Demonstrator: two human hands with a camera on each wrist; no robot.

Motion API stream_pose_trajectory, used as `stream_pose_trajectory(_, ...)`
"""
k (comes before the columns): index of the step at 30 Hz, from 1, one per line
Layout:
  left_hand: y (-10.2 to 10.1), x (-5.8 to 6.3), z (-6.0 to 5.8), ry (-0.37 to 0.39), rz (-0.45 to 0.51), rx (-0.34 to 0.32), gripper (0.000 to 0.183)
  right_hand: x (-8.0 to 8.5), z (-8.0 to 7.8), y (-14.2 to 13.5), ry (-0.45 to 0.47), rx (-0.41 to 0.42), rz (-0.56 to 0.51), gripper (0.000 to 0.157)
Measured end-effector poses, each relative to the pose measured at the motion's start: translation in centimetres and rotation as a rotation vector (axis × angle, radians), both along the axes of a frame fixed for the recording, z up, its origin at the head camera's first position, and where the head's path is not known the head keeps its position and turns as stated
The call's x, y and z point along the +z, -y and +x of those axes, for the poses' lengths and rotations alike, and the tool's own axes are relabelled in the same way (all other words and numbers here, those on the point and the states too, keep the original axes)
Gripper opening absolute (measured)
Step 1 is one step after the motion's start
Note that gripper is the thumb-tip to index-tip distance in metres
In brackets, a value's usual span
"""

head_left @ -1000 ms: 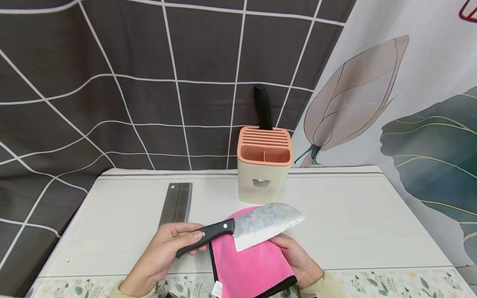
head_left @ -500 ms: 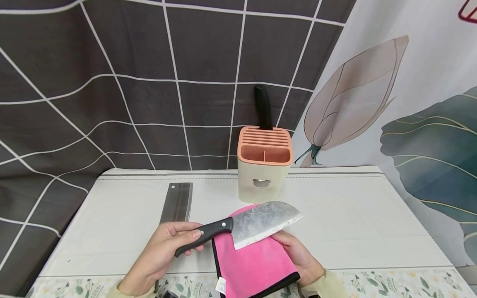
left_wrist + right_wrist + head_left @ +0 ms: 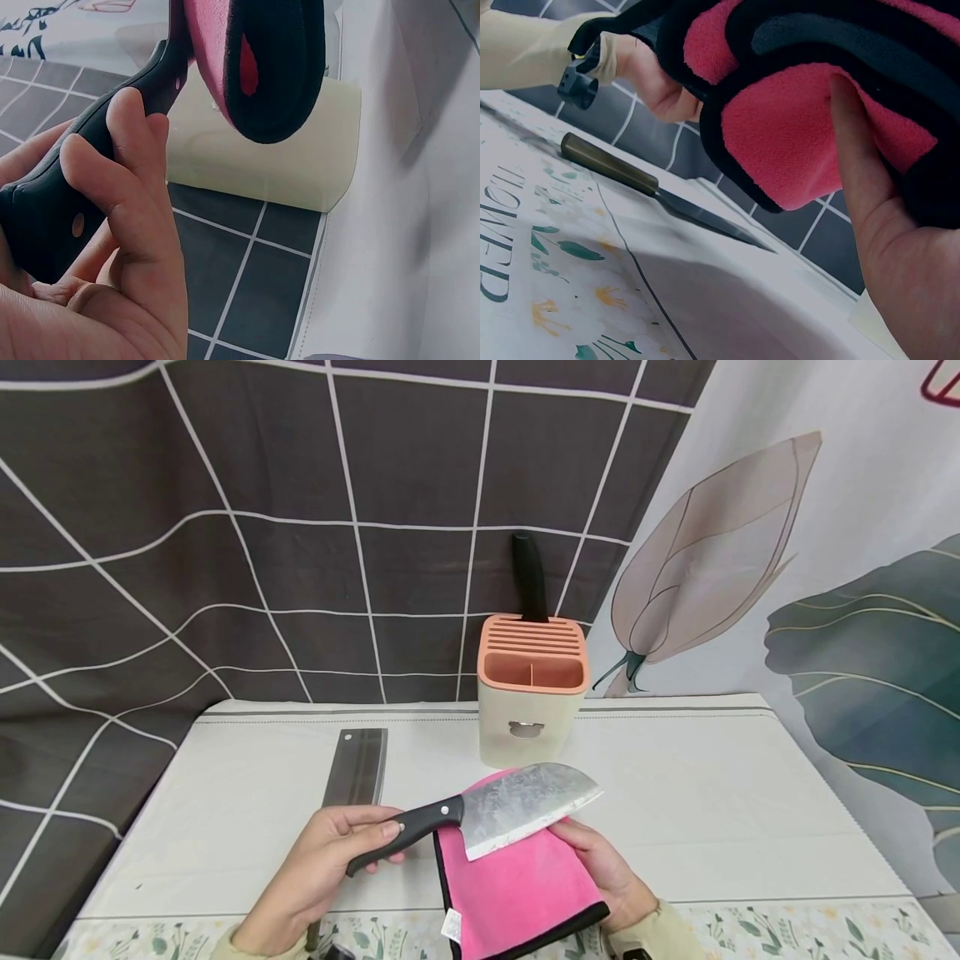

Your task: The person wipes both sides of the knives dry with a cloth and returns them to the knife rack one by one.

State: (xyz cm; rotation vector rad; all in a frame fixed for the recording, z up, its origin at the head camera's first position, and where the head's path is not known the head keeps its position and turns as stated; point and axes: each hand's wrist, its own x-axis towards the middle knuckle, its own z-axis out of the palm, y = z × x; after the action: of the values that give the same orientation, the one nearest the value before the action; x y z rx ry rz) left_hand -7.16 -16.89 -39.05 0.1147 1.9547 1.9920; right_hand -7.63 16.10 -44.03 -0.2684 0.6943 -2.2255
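Note:
My left hand (image 3: pixel 318 856) grips the black handle (image 3: pixel 420 828) of a broad kitchen knife (image 3: pixel 528 806), its grey, mottled blade pointing right. Under the blade hangs a pink cloth (image 3: pixel 525 885) with black edging and a small white tag. My right hand (image 3: pixel 607 877) holds this cloth at its right side, near the blade's lower edge; the fingers behind the cloth are hidden. In the right wrist view, one finger (image 3: pixel 855 142) presses along the folded pink cloth (image 3: pixel 780 135). The left wrist view shows the fingers curled round the knife handle (image 3: pixel 90 165).
A cleaver (image 3: pixel 356 768) lies on the white tabletop (image 3: pixel 720 810), partly behind my left hand; its brownish handle (image 3: pixel 611 163) shows in the right wrist view. Behind the cloth stands a cream knife holder (image 3: pixel 525 727) with an orange slotted top and one black-handled tool (image 3: pixel 530 577) in it.
The knife has shifted slightly left with my left hand. The cloth's lower part has moved a little to the right, and my right hand has shifted slightly right too.

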Motion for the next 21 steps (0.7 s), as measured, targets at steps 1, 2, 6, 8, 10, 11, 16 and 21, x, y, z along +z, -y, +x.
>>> stream_pose_trajectory(1, 0.03, 0.02, -0.01, -0.002, -0.003, 0.0, 0.039, 0.0, -0.02, -0.04, 0.005, 0.0, -0.003, 0.032)
stream_pose_trajectory(2, 0.06, 0.04, -0.01, -0.004, -0.006, 0.001, 0.039, 0.0, -0.04, -0.07, 0.007, -0.002, -0.009, 0.032)
stream_pose_trajectory(6, 0.14, 0.06, -0.04, -0.004, -0.015, 0.005, 0.039, -0.07, -0.14, -0.17, -0.002, -0.001, -0.032, 0.034)
stream_pose_trajectory(8, 0.19, 0.04, -0.03, -0.002, -0.015, 0.007, 0.038, -0.09, -0.19, -0.22, -0.009, 0.001, -0.037, 0.035)
stream_pose_trajectory(10, 0.22, 0.03, -0.02, 0.001, -0.016, 0.01, 0.038, -0.12, -0.25, -0.26, -0.015, 0.004, -0.04, 0.036)
stream_pose_trajectory(11, 0.24, 0.02, -0.03, 0.002, -0.015, 0.01, 0.038, -0.12, -0.27, -0.28, -0.016, 0.006, -0.04, 0.036)
stream_pose_trajectory(16, 0.29, 0.05, -0.05, 0.001, -0.012, 0.011, 0.038, -0.12, -0.36, -0.4, -0.016, 0.01, -0.037, 0.037)
stream_pose_trajectory(21, 0.39, 0.09, -0.04, 0.004, -0.011, 0.016, 0.038, -0.06, -0.44, -0.56, -0.003, 0.018, -0.044, 0.037)
